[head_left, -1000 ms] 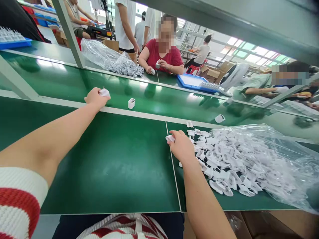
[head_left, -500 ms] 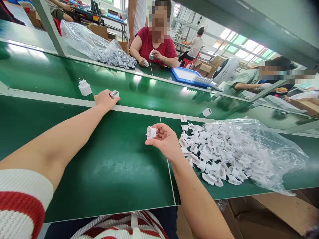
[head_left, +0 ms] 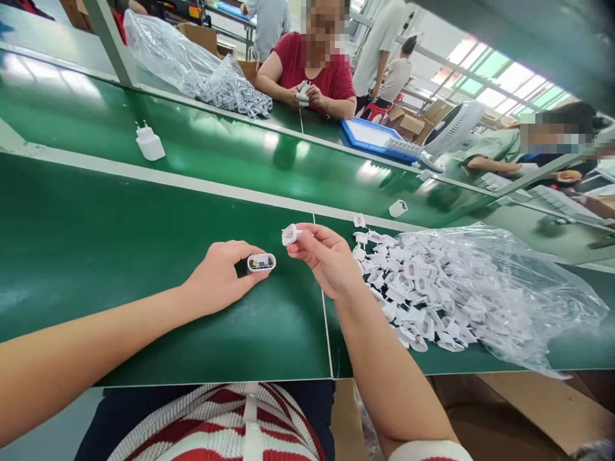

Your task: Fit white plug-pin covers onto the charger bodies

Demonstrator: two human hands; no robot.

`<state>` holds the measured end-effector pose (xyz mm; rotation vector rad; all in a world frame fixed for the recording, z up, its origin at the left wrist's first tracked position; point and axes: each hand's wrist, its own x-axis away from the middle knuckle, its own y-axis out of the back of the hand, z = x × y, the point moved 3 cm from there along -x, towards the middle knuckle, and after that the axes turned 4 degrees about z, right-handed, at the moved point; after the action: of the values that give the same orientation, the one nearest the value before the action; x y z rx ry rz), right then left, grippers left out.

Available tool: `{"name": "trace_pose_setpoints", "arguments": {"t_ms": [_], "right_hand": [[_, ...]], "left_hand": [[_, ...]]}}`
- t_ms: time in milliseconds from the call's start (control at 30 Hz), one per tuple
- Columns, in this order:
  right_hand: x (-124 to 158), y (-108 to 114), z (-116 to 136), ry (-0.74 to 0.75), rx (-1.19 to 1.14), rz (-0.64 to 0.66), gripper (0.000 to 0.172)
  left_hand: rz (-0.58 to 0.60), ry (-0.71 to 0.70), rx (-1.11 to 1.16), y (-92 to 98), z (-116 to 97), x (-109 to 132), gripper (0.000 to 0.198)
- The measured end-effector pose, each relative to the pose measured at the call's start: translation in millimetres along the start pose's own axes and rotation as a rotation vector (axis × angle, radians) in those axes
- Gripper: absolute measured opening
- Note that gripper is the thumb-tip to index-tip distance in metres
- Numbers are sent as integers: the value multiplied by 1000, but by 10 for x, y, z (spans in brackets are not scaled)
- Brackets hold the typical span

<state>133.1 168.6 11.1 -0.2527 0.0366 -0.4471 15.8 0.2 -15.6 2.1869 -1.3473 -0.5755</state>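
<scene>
My left hand (head_left: 218, 276) is closed on a white charger body (head_left: 261, 262) whose open end faces me, held just above the green table (head_left: 120, 269). My right hand (head_left: 325, 256) pinches a small white plug cap (head_left: 289, 234) a little above and right of the body; the two parts are close but apart. To the right lies a pile of white plug caps (head_left: 432, 291) spilling from a clear plastic bag (head_left: 538, 301).
A finished white charger (head_left: 149, 143) and a small white charger body (head_left: 398, 208) lie on the green conveyor belt (head_left: 240, 160) beyond. Across it a person in a red shirt (head_left: 314, 67) handles parts beside a bag of parts (head_left: 211, 80) and a blue tray (head_left: 369, 137).
My left hand has pulled back from the conveyor edge toward me, carrying the charger body. My right hand has lifted the plug cap up beside it. The finished charger stays on the belt.
</scene>
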Motion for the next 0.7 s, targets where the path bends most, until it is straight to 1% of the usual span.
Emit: {"name": "trace_pose_setpoints", "arguments": {"t_ms": [67,167,233,267,300,400,467,567,700], "right_hand": [[-26,-54,76,65,139,22,25],[-51,-149,138,192,488,35,20],[-34,-184,133,290,662,21,30],[-13,-187,123,336,717,7,32],[13,-186,110,377,762,0,29],[104,-199,74,468,938,50,13],[154,-235,55,513,1055,105,16],[180,-308,2,540,1166,159,23],[152,-372,-96,531,1214,222,27]], "left_hand": [[4,-24,-7,-55,49,19,28],[5,-57,-29,-92,169,-36,37],[17,-68,-37,-98,221,-69,38],[23,-68,-33,-97,234,-77,37],[29,-67,-25,-94,239,-80,36],[45,-58,-4,-84,233,-74,35],[50,-48,7,-79,230,-71,34],[46,-46,25,-78,238,-75,33],[40,-70,36,-85,256,-85,30]]}}
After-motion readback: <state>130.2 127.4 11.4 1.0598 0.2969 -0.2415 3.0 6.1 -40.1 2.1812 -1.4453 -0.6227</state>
